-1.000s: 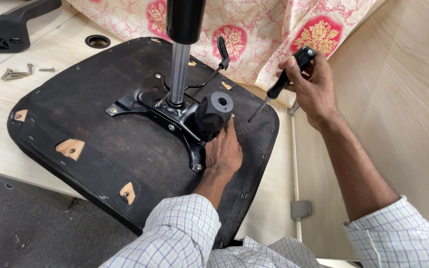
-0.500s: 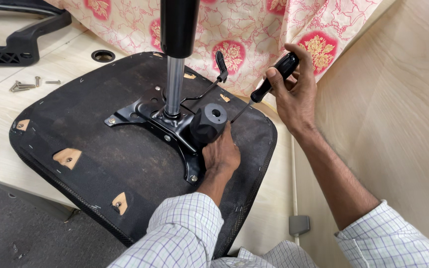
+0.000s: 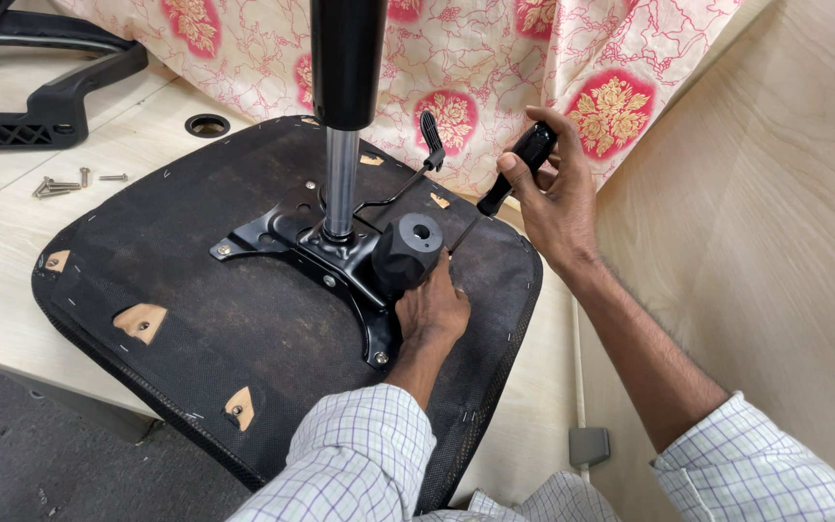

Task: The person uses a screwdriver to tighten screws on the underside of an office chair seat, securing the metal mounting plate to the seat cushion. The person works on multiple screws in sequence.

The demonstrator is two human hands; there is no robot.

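A person leaned over an upturned office chair seat with a black fabric underside that lay flat on a pale wooden worktable. A black metal mounting plate was bolted at the seat's centre, and a chrome gas-lift column with a black sleeve rose straight up from it.

The left hand rested on the seat, its fingers curled against the near side of a chunky black plastic tension knob at the plate's right edge.

The right hand was raised further back and to the right, fingers closed firmly round the black handle of a slim-shafted screwdriver. Its long axis slanted down and to the left, the tip ending just beside the knob, close above the left hand's fingertips. Whether the tip touched anything could not be made out.

A thin black adjustment lever stood up behind the knob. Loose silver screws lay well apart at the far left, near a black plastic armrest.
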